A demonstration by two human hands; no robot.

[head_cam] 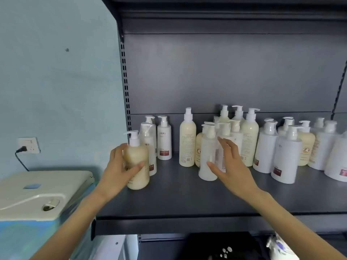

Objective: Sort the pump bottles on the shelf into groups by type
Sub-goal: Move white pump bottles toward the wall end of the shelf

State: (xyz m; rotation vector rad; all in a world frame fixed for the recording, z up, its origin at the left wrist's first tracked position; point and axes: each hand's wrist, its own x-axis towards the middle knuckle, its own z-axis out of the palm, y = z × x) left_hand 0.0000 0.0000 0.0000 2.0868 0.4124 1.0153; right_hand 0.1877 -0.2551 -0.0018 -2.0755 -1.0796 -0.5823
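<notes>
A dark grey shelf [187, 201] stretches wide, with bare room along its front edge. Pump bottles [266, 151], white and cream, crowd its back and right side. Near the left edge, the left hand [122, 171] curls its fingers round a cream bottle [138, 166]. The right hand [230, 162], fingers spread wide, frames a white bottle [207, 158]; I cannot tell whether it touches.

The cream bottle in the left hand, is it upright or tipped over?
Upright. The cream bottle has its pump on top and base down at the shelf, gripped by the left hand.
</notes>
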